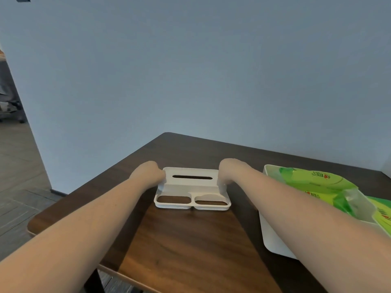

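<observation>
White lid (191, 187) between grips (148, 173) (229, 171) (both touching)

Am looking into what appears home room: dark wooden table (190, 240) standing beside plain grey wall (190, 70), plank floor (19, 166) running left, green tissue packs (313, 178) lying in white tray (273, 240).

White lid (190, 188); dark brown wood-grain table (190, 250); bright green packs (313, 181) (small red logo (326, 176)); white tray (273, 235); grey-blue wall (211, 70)

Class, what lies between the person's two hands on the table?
In the head view, a white plastic lid with a slot lies between the left hand and right hand, each gripping one end.
</observation>
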